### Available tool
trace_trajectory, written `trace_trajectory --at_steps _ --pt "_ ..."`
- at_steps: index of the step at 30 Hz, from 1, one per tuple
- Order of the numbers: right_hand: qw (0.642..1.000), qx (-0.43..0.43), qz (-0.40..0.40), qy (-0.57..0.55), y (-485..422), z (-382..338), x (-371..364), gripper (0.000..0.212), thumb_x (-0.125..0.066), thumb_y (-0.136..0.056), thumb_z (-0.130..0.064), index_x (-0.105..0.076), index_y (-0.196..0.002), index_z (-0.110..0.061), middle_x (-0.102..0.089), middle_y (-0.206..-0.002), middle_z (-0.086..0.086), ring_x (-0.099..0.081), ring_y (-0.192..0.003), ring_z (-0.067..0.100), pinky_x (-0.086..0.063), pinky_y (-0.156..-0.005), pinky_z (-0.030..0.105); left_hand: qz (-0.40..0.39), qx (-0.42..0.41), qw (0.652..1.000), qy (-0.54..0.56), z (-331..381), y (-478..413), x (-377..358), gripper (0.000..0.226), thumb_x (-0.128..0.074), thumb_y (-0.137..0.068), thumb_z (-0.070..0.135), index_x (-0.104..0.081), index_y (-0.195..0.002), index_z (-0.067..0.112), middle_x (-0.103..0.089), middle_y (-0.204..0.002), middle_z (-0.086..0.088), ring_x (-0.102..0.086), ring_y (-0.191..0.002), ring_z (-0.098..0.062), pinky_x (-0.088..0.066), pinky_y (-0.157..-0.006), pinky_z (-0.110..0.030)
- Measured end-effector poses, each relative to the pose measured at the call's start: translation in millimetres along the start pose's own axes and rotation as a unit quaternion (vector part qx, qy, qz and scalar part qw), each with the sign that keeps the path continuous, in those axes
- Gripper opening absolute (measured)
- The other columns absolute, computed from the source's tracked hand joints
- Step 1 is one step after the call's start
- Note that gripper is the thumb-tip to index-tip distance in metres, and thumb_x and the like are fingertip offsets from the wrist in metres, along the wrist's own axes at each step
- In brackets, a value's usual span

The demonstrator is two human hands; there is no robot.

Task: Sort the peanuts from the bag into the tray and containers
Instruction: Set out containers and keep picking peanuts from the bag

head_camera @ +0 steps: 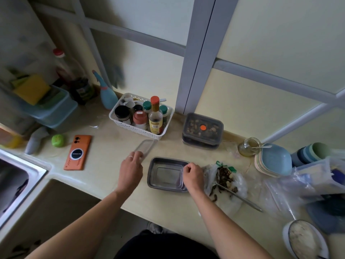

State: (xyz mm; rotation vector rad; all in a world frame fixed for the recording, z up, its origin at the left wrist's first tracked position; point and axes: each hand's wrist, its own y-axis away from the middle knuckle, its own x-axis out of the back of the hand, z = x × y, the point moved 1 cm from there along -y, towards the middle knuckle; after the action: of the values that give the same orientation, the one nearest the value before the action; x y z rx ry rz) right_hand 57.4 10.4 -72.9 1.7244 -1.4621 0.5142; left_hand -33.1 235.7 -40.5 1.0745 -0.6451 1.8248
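A steel tray point(152, 179) lies on the counter with a clear container point(169, 175) inside it. My right hand point(193, 174) grips the clear container's right edge. My left hand point(130, 170) holds the near end of a clear lid point(146, 147) lying left of the tray. A plastic bag point(240, 184) with peanuts and dark bits sits right of the tray, a metal utensil point(240, 198) resting in it. A lidded container point(202, 130) with an orange dot stands behind.
A white basket point(121, 122) of spice bottles stands at the back. An orange phone point(77, 152) and a green ball point(58, 140) lie to the left, near the sink point(24, 169). Blue bowls point(274, 159), a jar point(249, 146), bags and a strainer point(304, 240) crowd the right.
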Motion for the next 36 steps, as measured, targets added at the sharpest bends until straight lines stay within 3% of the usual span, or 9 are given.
trace_trajectory --at_steps 6,11,13,16,20,23,26,31,36 --pt "0.999 0.043 -0.006 -0.030 7.4 5.9 10.0 0.017 -0.055 -0.098 -0.017 -0.068 -0.087 -0.015 -0.063 -0.082 -0.006 -0.057 -0.075 0.008 -0.042 -0.072 0.027 -0.129 0.058 0.987 -0.072 8.0 12.8 -34.9 0.040 -0.060 -0.094 0.026 -0.049 -0.131 0.017 -0.049 -0.129 -0.012 -0.045 -0.123 -0.035 -0.039 -0.103 -0.051" --pt "0.978 0.094 0.152 -0.106 11.8 8.9 40.0 0.015 -0.060 -0.096 -0.009 -0.062 -0.083 -0.012 -0.061 -0.082 -0.002 -0.053 -0.075 0.014 -0.037 -0.067 0.023 -0.164 0.114 0.976 -0.085 10.6 7.7 -41.1 0.072 -0.055 -0.094 0.029 -0.022 -0.156 0.017 -0.030 -0.154 -0.016 -0.026 -0.143 -0.037 -0.022 -0.117 -0.056" --pt "0.967 0.065 0.206 -0.133 10.9 17.4 59.9 0.017 -0.058 -0.097 -0.006 -0.059 -0.081 -0.012 -0.059 -0.083 0.001 -0.050 -0.073 0.014 -0.035 -0.064 0.017 -0.157 0.133 0.975 -0.085 15.4 6.7 -42.1 0.074 -0.057 -0.091 0.027 -0.023 -0.156 0.016 -0.029 -0.155 -0.016 -0.026 -0.143 -0.037 -0.020 -0.117 -0.054" --pt "0.953 0.000 0.271 -0.138 6.1 49.0 87.5 0.016 -0.056 -0.095 -0.001 -0.060 -0.081 -0.009 -0.060 -0.087 0.009 -0.052 -0.078 0.022 -0.031 -0.064 0.017 -0.095 0.110 0.987 -0.064 32.4 13.8 -50.2 0.053 -0.057 -0.093 0.023 -0.040 -0.142 0.014 -0.034 -0.149 -0.015 -0.031 -0.136 -0.036 -0.026 -0.113 -0.055" --pt "0.935 -0.118 0.327 -0.075 2.5 116.6 112.9 0.016 -0.062 -0.085 0.003 -0.064 -0.101 0.000 -0.060 -0.111 0.027 -0.055 -0.104 0.042 -0.044 -0.085 0.046 -0.074 0.032 0.996 -0.045 70.0 32.1 -68.0 0.049 -0.062 -0.082 0.009 -0.049 -0.128 0.013 -0.046 -0.129 -0.014 -0.041 -0.123 -0.036 -0.038 -0.103 -0.054" --pt "0.935 -0.222 0.276 -0.025 6.5 161.4 128.4 0.042 -0.067 -0.080 -0.007 -0.059 -0.120 0.003 -0.051 -0.134 0.031 -0.047 -0.122 0.048 -0.042 -0.096 0.059 -0.091 -0.057 0.994 -0.010 109.8 53.0 -77.1 0.035 -0.058 -0.080 0.008 -0.057 -0.114 0.016 -0.056 -0.108 -0.009 -0.056 -0.099 -0.032 -0.050 -0.084 -0.045" --pt "0.943 -0.296 0.147 0.029 7.3 192.0 141.8 0.045 -0.063 -0.091 -0.023 -0.056 -0.128 0.001 -0.052 -0.136 0.028 -0.049 -0.125 0.045 -0.044 -0.099 0.053 -0.148 -0.102 0.983 0.019 149.2 77.6 -91.2 0.016 -0.053 -0.093 0.024 -0.048 -0.108 0.024 -0.057 -0.099 -0.004 -0.063 -0.086 -0.030 -0.050 -0.069 -0.040" --pt "0.968 -0.247 0.035 0.037 3.6 216.7 155.9 0.030 -0.058 -0.096 -0.025 -0.071 -0.113 -0.004 -0.068 -0.118 0.022 -0.064 -0.111 0.040 -0.053 -0.093 0.042 -0.242 -0.017 0.969 -0.036 197.5 105.8 -120.4 0.074 -0.057 -0.091 0.060 -0.030 -0.143 0.016 -0.056 -0.125 -0.006 -0.062 -0.113 -0.028 -0.049 -0.086 -0.037" --pt "0.980 -0.175 0.009 0.095 -1.2 220.4 169.4 0.030 -0.051 -0.098 -0.024 -0.072 -0.111 -0.007 -0.067 -0.112 0.017 -0.064 -0.105 0.036 -0.053 -0.084 0.038 -0.218 0.063 0.972 -0.052 220.4 114.1 -129.9 0.045 -0.051 -0.087 0.009 -0.040 -0.130 0.017 -0.067 -0.109 -0.008 -0.067 -0.097 -0.031 -0.053 -0.076 -0.041"
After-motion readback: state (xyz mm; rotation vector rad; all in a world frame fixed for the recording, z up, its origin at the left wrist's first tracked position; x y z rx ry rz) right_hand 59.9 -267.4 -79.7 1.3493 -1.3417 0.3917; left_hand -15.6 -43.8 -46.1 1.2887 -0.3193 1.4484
